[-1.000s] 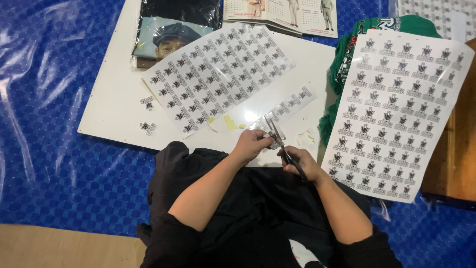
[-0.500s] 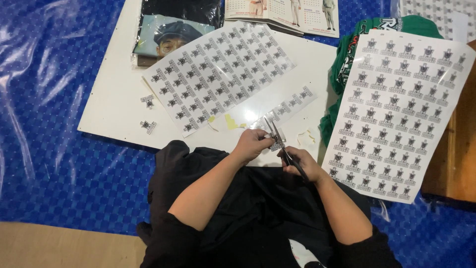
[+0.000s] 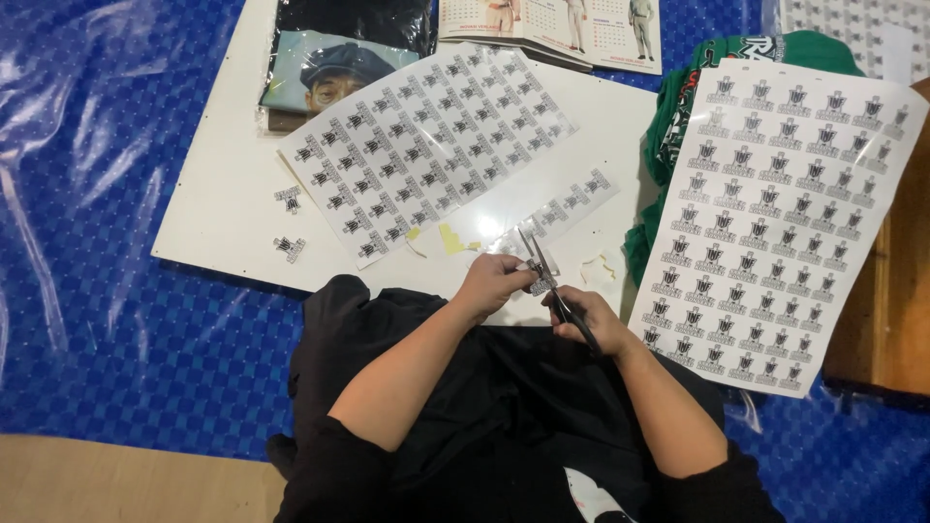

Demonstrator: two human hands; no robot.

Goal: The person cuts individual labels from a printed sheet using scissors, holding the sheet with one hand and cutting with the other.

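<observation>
1. head view: the right hand [image 3: 593, 320] grips a pair of slim metal scissors with dark handles [image 3: 547, 281], fingers closed through the loops, blades slightly parted and pointing away from the body.
2. the left hand [image 3: 496, 283] pinches a small printed paper cut-out with a black emblem [image 3: 536, 287] right at the blades, just beside the right hand; fingers closed on it.
3. the cut-out looks light, thin and floppy, easy to crease or tear; i judge it best held by its edge close to the cut line, clear of the blades.
4. beyond both hands lies a narrow strip of printed emblems [image 3: 572, 201] on a white flat board [image 3: 218, 194], with yellow paper scraps [image 3: 450, 238] near the left hand.
5. further out, a large printed emblem sheet [image 3: 426, 145]; right of the right hand, a second white emblem sheet [image 3: 775, 213] over a green cloth [image 3: 678, 116].
6. everything rests on a blue plastic tarpaulin [image 3: 116, 291].
</observation>
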